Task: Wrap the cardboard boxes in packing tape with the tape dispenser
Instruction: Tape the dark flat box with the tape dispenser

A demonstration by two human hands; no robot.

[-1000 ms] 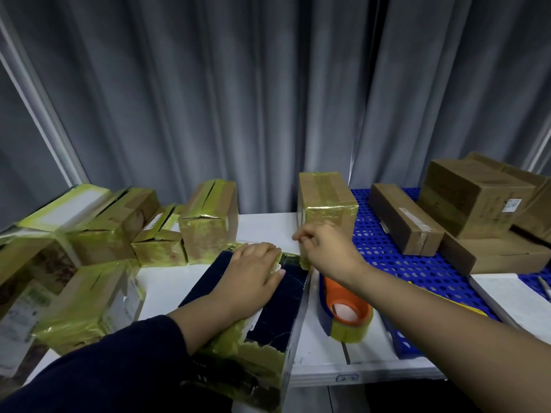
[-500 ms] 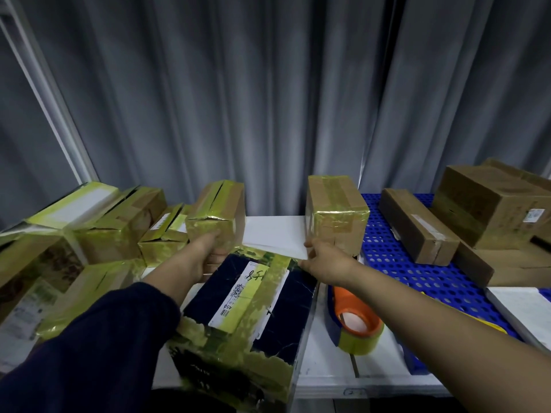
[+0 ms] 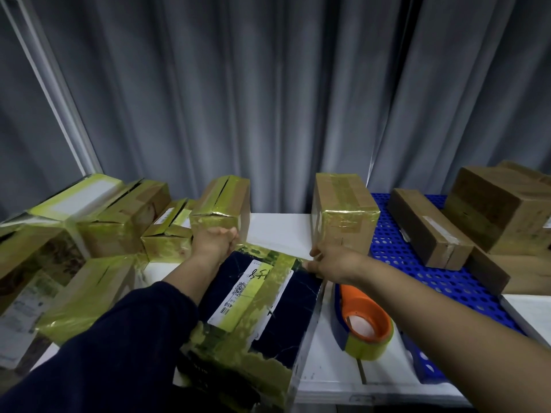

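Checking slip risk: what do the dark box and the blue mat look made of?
The dark box is probably cardboard with a dark printed face, banded in glossy yellowish tape that wrinkles and glints. The blue mat is apparently moulded plastic, matte, with regular round holes.

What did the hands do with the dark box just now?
The left hand slid off the top of the dark box to its far left corner and grips it, uncovering the label. The right hand stayed at the far right corner. The tape dispenser still lies beside it.
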